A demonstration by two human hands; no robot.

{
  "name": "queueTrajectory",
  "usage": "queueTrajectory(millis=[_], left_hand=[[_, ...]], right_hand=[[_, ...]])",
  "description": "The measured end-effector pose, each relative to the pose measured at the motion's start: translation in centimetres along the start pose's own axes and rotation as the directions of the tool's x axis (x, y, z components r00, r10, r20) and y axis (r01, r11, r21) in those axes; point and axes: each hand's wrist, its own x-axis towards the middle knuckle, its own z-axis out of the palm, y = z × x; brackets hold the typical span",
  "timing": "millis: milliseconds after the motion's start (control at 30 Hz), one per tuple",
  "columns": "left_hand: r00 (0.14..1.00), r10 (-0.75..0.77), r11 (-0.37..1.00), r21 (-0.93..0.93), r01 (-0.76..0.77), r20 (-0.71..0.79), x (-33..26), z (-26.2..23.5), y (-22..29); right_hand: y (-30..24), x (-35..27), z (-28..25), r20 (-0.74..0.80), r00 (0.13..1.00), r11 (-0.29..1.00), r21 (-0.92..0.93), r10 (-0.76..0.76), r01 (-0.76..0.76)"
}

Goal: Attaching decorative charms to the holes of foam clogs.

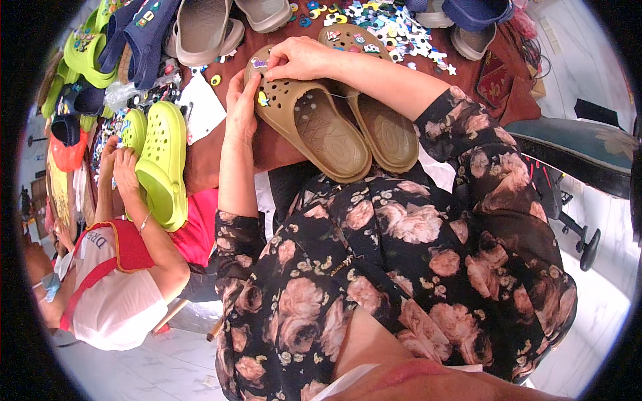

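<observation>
Left hand [242, 107] steadies a tan clog [314, 123] at eleven o'clock; right hand [301, 59] presses its toe. Lime clog [164, 164] at nine, held by a neighbour.

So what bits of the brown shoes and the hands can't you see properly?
All in the head view:
- The right hand covers the toe of the tan perforated rubber clog; what its fingertips pinch is too small to tell.
- The left hand hides that clog's left edge.
- The second tan clog is partly hidden by the right forearm.
- The heap of small colourful shoe charms is too tiny to make out and cut off by the top edge.
</observation>
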Motion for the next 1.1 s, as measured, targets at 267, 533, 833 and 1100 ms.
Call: queueTrajectory(millis=[267, 533, 833, 1100], left_hand=[[0.998, 0.053, 0.997, 0.064, -0.051, -0.028, -0.2, 1.4, 0.3], [0.992, -0.032, 0.996, 0.088, 0.021, 0.123, -0.5, 0.7, 1.6], [0.959, -0.166, 0.982, 0.129, 0.139, 0.228, -0.3, 0.3, 2.8], [0.993, -0.097, 0.971, 0.227, 0.078, 0.072, -0.7, 2.3, 3.1]], right_hand=[[0.2, -0.6, -0.9, -0.173, 0.949, 0.935, -0.197, 0.264, -0.296], [0.3, -0.5, -1.2, 0.226, 0.852, 0.880, -0.055, 0.471, -0.472], [-0.4, -0.9, -1.7, 0.350, 0.821, 0.849, 0.116, 0.450, -0.515], [-1.3, -0.4, -0.1, 0.163, 0.865, 0.878, -0.165, 0.474, -0.450]])
